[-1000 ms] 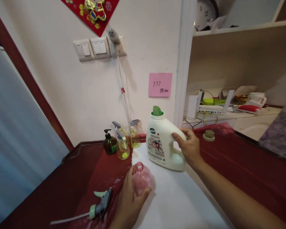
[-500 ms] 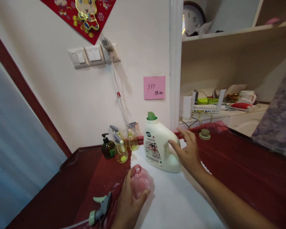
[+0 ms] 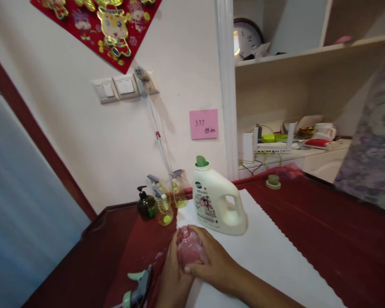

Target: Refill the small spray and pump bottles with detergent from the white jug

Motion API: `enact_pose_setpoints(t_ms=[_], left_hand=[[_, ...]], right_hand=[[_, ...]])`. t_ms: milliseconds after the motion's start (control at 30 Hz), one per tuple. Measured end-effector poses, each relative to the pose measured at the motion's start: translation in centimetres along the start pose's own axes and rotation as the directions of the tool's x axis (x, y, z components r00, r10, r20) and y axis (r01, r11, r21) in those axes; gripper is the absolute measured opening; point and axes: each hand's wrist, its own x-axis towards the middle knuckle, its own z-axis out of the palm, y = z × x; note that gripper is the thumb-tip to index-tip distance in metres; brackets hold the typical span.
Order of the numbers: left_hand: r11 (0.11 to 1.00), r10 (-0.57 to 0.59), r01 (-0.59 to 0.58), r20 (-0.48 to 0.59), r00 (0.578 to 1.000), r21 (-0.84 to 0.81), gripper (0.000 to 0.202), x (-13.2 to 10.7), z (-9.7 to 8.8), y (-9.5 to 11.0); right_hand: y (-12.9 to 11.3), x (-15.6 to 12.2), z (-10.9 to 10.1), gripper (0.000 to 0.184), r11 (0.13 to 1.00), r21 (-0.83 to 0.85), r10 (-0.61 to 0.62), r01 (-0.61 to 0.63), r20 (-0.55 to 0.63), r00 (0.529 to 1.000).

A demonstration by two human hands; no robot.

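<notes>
Trigger sprayer (image 3: 137, 287), grey-green plastic, cut off at btm edge. L hand (image 3: 170, 276) & R hand (image 3: 216, 265) both wrapped round small pink see-thru bottle (image 3: 188, 252). Neck open, contents hard to tell. It sits at near-left edge of white mat (image 3: 269, 252). Behind: cream jug (image 3: 216, 203), green cap; spray bottles (image 3: 164, 209) w/ yellow liquid.

The pink bottle (image 3: 189, 252) is translucent plastic, smooth with a faint sheen. The cream detergent jug (image 3: 218, 205) behind it is opaque plastic with a soft satin gloss and a printed label. Both stand on a matt white mat (image 3: 276, 256) laid over a dark red table covering (image 3: 327, 226) that shines like plastic film, and the pink note (image 3: 203, 124) on the wall is matt paper.
</notes>
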Motion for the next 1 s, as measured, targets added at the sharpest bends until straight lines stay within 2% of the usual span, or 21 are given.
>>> enact_pose_setpoints(t_ms=[100, 200, 300, 367, 400, 467, 533, 633, 700, 767, 833, 900, 1000], left_hand=[[1.000, 0.012, -0.012, 0.016, 1.000, 0.020, 0.094, -0.4, -0.1, 1.0], [0.991, -0.024, 0.015, 0.070, 0.997, 0.137, 0.104, -0.6, -0.7, 2.4], [0.959, -0.099, 0.057, 0.139, 0.985, 0.279, 0.120, -0.4, -1.9, 4.5], [0.927, -0.111, 0.040, 0.169, 0.979, 0.372, 0.117, -0.1, -3.3, 6.4], [0.911, -0.096, 0.018, 0.170, 0.981, 0.412, 0.108, 0.0, -4.3, 7.3], [0.889, -0.059, -0.024, 0.166, 0.984, 0.458, 0.073, 0.2, -6.6, 9.0], [0.842, -0.090, 0.010, 0.122, 0.989, 0.539, 0.040, -0.1, -9.2, 10.0], [0.711, -0.161, 0.107, 0.013, 0.987, 0.695, 0.025, -1.4, -12.4, 9.6], [0.611, -0.208, 0.138, -0.010, 0.978, 0.780, 0.022, -2.6, -13.6, 8.4], [0.543, -0.256, 0.127, 0.019, 0.967, 0.830, 0.023, -3.6, -13.8, 7.0], [0.517, -0.281, 0.116, 0.040, 0.959, 0.848, 0.031, -4.4, -13.4, 6.0], [0.515, -0.295, 0.117, 0.047, 0.954, 0.849, 0.035, -4.7, -12.8, 5.4], [0.545, -0.306, 0.137, 0.045, 0.951, 0.827, 0.029, -4.7, -12.5, 5.4]], right_hand=[[0.5, -0.3, 0.8, 0.082, 0.997, 0.073, 0.039, -0.038, -0.011, 0.999], [1.2, -0.7, 1.5, 0.079, 0.995, 0.092, 0.048, -0.045, -0.029, 0.998], [1.9, -0.9, 1.9, 0.076, 0.996, 0.084, 0.022, -0.020, -0.022, 1.000], [2.1, -1.0, 1.9, 0.077, 0.997, 0.071, 0.014, -0.012, -0.016, 1.000], [2.2, -1.0, 1.9, 0.077, 0.998, 0.062, 0.018, -0.017, -0.013, 1.000], [2.3, -1.1, 1.8, 0.077, 0.999, 0.043, 0.032, -0.032, -0.007, 0.999], [2.4, -1.1, 1.8, 0.076, 0.998, 0.038, 0.042, -0.042, 0.000, 0.999], [2.6, -1.2, 1.9, 0.075, 0.998, 0.046, 0.046, -0.046, 0.002, 0.999], [2.7, -1.3, 1.9, 0.076, 0.998, 0.049, 0.045, -0.045, 0.003, 0.999], [2.7, -1.3, 1.9, 0.076, 0.998, 0.049, 0.048, -0.049, 0.006, 0.999], [2.6, -1.3, 1.9, 0.076, 0.998, 0.044, 0.052, -0.053, 0.010, 0.999], [2.4, -1.3, 1.9, 0.077, 0.998, 0.033, 0.060, -0.061, 0.015, 0.998], [2.1, -1.2, 1.8, 0.078, 0.997, 0.027, 0.076, -0.076, 0.011, 0.997]])
